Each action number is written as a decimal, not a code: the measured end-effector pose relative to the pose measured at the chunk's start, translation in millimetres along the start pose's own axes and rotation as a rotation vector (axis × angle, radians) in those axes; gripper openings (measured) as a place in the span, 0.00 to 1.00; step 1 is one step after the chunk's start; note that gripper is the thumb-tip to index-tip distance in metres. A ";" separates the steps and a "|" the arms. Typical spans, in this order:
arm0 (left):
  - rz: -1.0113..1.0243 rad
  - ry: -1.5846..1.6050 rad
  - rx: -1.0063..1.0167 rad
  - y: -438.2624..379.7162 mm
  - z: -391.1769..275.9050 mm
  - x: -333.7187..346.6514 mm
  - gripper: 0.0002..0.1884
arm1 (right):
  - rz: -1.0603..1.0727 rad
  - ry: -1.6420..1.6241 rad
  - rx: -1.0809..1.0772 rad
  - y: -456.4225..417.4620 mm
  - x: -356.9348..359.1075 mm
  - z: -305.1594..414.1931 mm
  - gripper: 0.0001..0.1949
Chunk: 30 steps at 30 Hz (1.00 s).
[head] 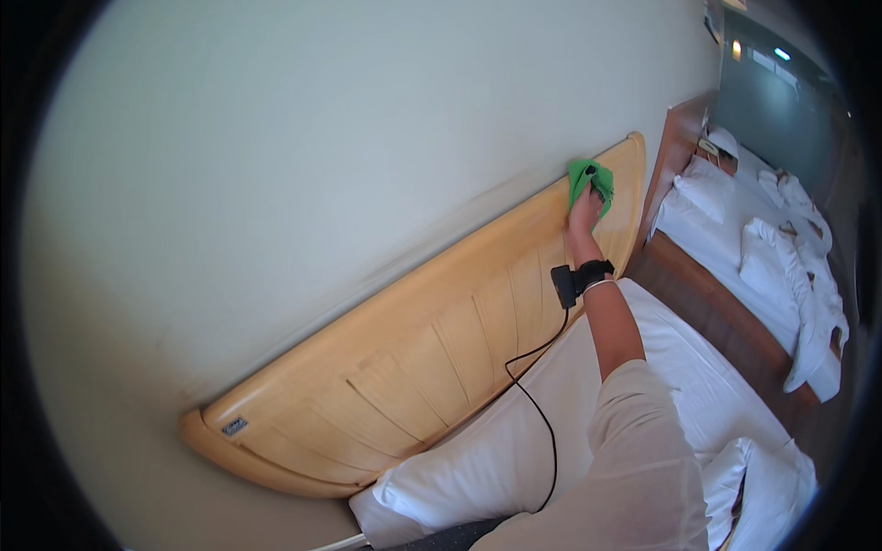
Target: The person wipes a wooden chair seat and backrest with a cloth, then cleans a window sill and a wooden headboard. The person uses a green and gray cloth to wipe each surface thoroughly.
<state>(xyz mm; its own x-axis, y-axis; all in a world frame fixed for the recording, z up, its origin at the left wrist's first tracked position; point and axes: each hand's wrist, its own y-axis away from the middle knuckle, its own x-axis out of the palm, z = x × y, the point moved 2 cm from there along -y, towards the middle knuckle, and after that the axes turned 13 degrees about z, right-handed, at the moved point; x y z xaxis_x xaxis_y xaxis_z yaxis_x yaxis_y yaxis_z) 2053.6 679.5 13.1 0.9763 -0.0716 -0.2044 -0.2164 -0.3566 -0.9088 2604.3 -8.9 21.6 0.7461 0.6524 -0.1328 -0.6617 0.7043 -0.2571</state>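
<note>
My right hand point(586, 209) grips a green cloth point(581, 180) against the top edge of a light wooden headboard point(413, 296), near its far right end. Part of the fingers is hidden in the cloth's folds. A black strap with a small box point(565, 286) is around my right wrist, and a black cable point(552, 427) runs from it down over the bedding. My left hand is out of view. Below the headboard lie a white pillow point(468, 482) and a white sheet point(679, 337).
A pale wall point(310, 151) rises behind the headboard, with darker smudges along it. To the right, beyond a strip of dark floor point(679, 293), stands a second bed with a wooden headboard point(679, 138) and rumpled white bedding point(772, 262). A telephone point(708, 147) is beside it.
</note>
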 end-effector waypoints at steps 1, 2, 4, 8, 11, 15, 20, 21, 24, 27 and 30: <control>0.223 0.129 -0.056 1.8 -0.2 20.2 0.18 | -0.007 -0.001 0.029 -25.3 -9.8 -7.1 0.42; 0.207 0.138 -0.042 0.9 -11.6 46.5 0.20 | -0.004 -0.036 0.055 -45.0 -11.8 -13.5 0.43; 0.270 0.025 0.000 -0.1 -13.4 88.5 0.26 | 0.000 -0.094 0.033 -68.8 -21.8 -14.8 0.45; 0.362 -0.403 -0.046 -11.6 -27.0 117.9 0.30 | 0.067 -0.166 0.050 -130.1 -15.3 -22.2 0.46; 0.255 -0.095 -0.300 -16.2 11.4 140.1 0.28 | -0.034 -0.182 0.018 -148.0 -56.1 -5.4 0.47; 0.283 0.121 -0.471 -10.3 87.5 130.1 0.28 | -0.032 -0.183 -0.059 -225.2 -86.9 -27.4 0.48; 0.328 0.197 -0.513 -6.3 135.0 113.6 0.32 | 0.077 -0.345 -0.062 -225.9 -75.9 -20.5 0.46; 0.324 0.192 -0.533 -11.9 123.1 119.3 0.32 | 0.101 -0.381 -0.055 -220.0 -77.4 -18.9 0.45; 0.320 0.210 -0.568 -21.5 107.6 148.3 0.32 | 0.047 -0.215 -0.087 -258.1 -99.6 -40.9 0.45; 0.303 0.214 -0.598 -28.3 101.7 156.1 0.33 | 0.106 -0.143 -0.114 -270.1 -101.5 -42.8 0.46; 0.302 0.233 -0.622 -33.1 100.7 160.8 0.34 | 0.173 -0.170 -0.129 -264.6 -98.6 -42.5 0.45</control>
<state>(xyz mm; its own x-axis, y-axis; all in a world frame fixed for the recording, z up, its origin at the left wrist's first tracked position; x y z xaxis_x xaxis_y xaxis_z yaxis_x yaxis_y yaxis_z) 2217.0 773.6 -26.3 0.8661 -0.4222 -0.2675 -0.4996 -0.7483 -0.4364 2709.0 -271.4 62.0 0.5924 0.8053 -0.0253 -0.7551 0.5439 -0.3662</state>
